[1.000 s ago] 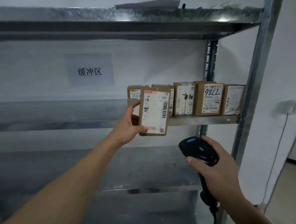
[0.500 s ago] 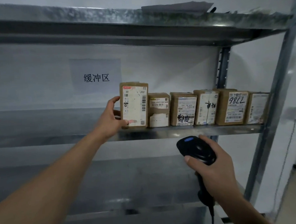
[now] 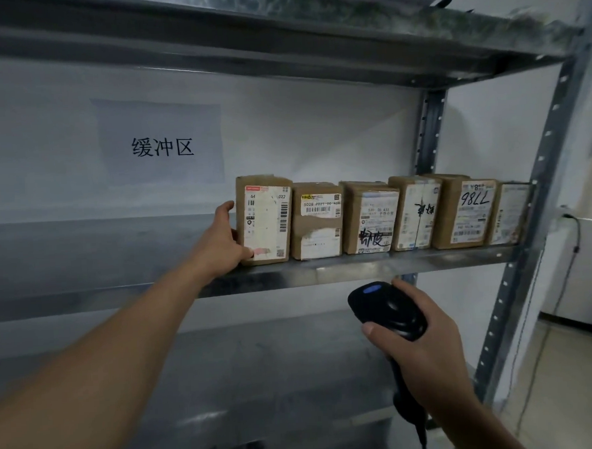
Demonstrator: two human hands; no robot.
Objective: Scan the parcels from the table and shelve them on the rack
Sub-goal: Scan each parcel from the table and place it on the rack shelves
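A brown cardboard parcel with a white label stands upright on the middle shelf of the metal rack, at the left end of a row of several parcels. My left hand holds it by its left side, thumb on the front lower corner and fingers behind it. To its right stand the other parcels, the nearest touching it, one further right marked 7786. My right hand grips a black handheld barcode scanner below the shelf, its cable hanging down.
A paper sign with printed characters hangs on the wall behind the shelf. The top shelf holds papers. The rack's right upright stands beside the row. The shelf left of my hand is bare metal. A white cabinet and cable are at right.
My left hand carried the labelled parcel from in front of the row to its left end and set it upright on the shelf. The scanner hand stayed low.
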